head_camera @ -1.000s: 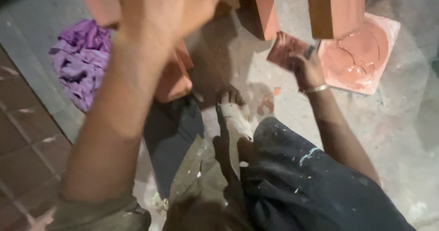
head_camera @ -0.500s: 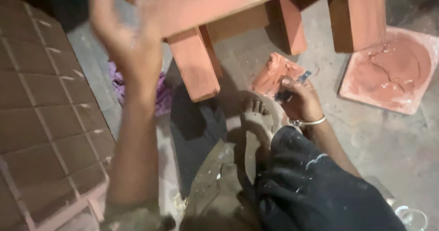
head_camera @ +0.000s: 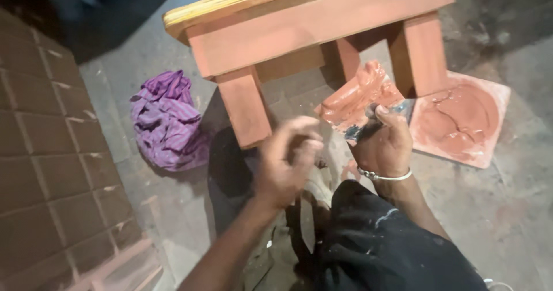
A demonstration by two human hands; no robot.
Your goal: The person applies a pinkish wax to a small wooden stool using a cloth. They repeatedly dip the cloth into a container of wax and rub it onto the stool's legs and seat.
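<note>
**Blade hand on the paste slab, free hand short of it**

Dusty grey concrete floor [head_camera: 507, 210] spread under everything, with a brown tiled wall [head_camera: 40, 170] rising on the left. Over the work stood a reddish wooden stool [head_camera: 311, 23], its top edged in yellow, legs planted on the floor. A crumpled purple cloth [head_camera: 167, 121] lay well apart to the left of the stool's near leg. Right of the stool's far leg lay a square tile [head_camera: 461, 121] coated in reddish paste, flat on the floor.

Between the stool legs sat a smaller slab heaped with reddish paste [head_camera: 357, 95], its long axis running from lower left up to upper right. It lay directly ahead of the right hand [head_camera: 383, 147], which was clenched around a putty knife [head_camera: 377, 121] whose blade touched the slab's near edge. That hand was plainly the nearer one.

The left hand [head_camera: 285, 161] hovered lower and to the left, blurred, fingers loosely curled and grasping nothing, near the slab but not touching it.
</note>
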